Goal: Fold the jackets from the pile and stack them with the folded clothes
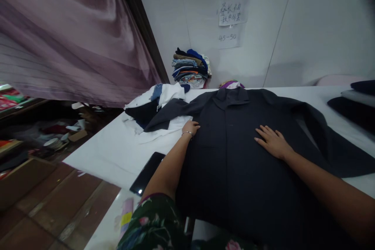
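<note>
A dark long-sleeved jacket [227,156] lies front up across the table, its collar at the far side and its sleeves out to both sides. At its left side edge, just below the sleeve, my left hand [190,127] has its fingers together and bent onto the cloth; the thumb is hard to see. My right hand [274,142] rests flat on the jacket's right chest, fingers spread and holding nothing. The lower hem runs over the near edge, close to my body.
White and dark garments [159,99] lie beyond the left sleeve. A black phone [147,172] is beside my left forearm. The white table [108,152] ends at left above a tiled floor. Folded clothes [191,68] are stacked by the wall; more dark ones [356,105] lie at right.
</note>
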Demonstrator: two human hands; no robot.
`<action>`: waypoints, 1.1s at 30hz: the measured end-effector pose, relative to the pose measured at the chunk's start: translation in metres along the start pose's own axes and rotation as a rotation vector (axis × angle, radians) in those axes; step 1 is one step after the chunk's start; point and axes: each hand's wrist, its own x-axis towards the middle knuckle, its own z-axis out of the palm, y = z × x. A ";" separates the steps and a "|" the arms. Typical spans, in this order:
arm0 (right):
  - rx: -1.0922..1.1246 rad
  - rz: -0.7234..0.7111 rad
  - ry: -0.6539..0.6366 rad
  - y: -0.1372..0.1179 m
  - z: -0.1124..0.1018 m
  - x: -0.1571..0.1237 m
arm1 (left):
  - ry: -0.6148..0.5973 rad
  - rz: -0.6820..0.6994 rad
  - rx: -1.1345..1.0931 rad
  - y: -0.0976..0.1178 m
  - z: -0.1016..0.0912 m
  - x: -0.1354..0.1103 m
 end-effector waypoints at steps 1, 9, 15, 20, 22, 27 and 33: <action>0.000 0.000 0.002 0.000 0.000 0.000 | 0.005 0.004 0.014 0.000 0.000 -0.002; 0.000 0.009 -0.003 -0.002 -0.003 -0.001 | 0.050 0.034 0.053 0.002 0.005 -0.009; 0.000 0.014 -0.017 -0.003 -0.005 -0.001 | 0.080 0.036 -0.021 0.007 0.007 -0.010; 0.006 0.011 -0.004 -0.003 -0.005 -0.001 | 0.192 -0.114 -0.170 -0.003 0.003 -0.002; 0.006 0.013 -0.006 -0.004 -0.006 -0.002 | 0.253 -0.207 -0.246 -0.013 -0.005 0.000; 0.001 0.006 -0.012 -0.004 -0.007 -0.002 | 0.405 -0.355 -0.398 -0.046 -0.041 -0.006; 0.004 0.004 0.009 -0.002 -0.002 0.000 | 0.406 -0.260 -0.421 -0.048 -0.054 -0.017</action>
